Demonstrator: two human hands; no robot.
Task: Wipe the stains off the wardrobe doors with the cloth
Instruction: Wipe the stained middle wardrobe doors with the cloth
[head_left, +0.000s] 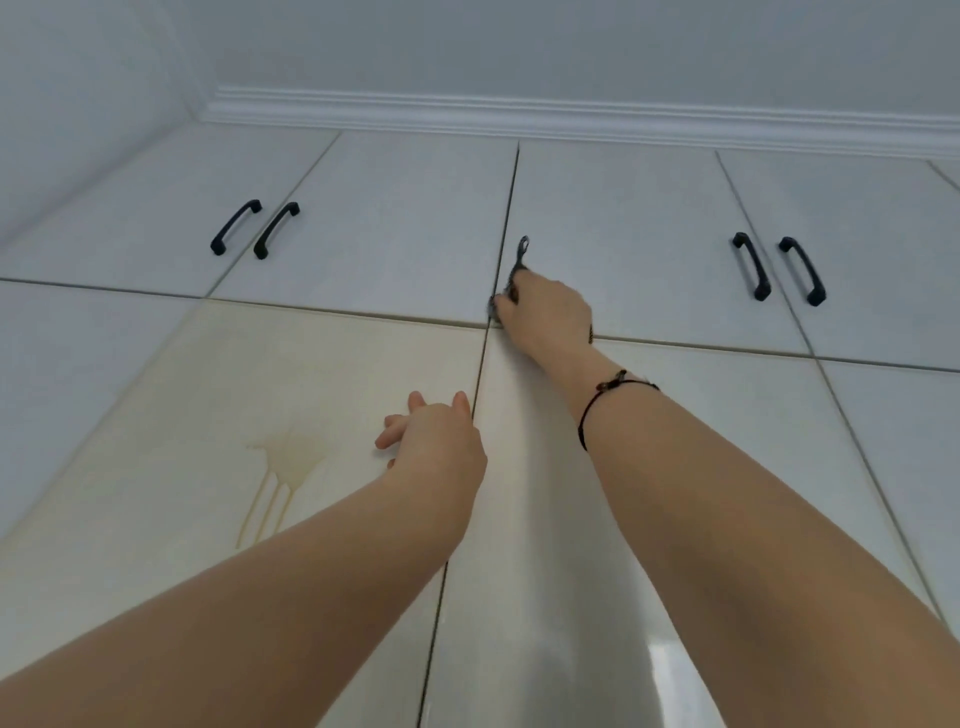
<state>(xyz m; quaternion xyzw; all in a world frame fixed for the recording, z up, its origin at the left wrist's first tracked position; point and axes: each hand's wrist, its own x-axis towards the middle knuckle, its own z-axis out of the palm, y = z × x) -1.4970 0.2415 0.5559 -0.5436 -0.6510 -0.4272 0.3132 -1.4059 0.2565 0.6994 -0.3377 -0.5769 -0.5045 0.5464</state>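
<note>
Obs. Right hand (545, 312) is up at the crossing where four wardrobe doors meet, fingers curled round a dark grey cloth (518, 265). Most of the cloth is hidden under the palm. A thin loop of it sticks out above the knuckles. The cloth sits against the door face at the vertical seam (477, 389).

Left hand (434, 439) holds nothing. Its fingers are straight and spread, laid flat on the lower left door (156, 395), fingertips just beside the seam. We judge it is bracing.

Stain (293, 460): a pale yellow-brown blot on that lower left door, with several thin runs trailing down the panel. Its long axis follows the door's height, parallel to the seam. The edges look faint, and we cannot tell whether it is dry or tacky.

Key relation: the stain lies below and to the left of the cloth hand, across the seam, on the other door. The left hand is the nearer one, close beside the blot, yet it carries no cloth. We judge the right hand must come down, cross the seam past the left hand, then stroke along the runs.
</note>
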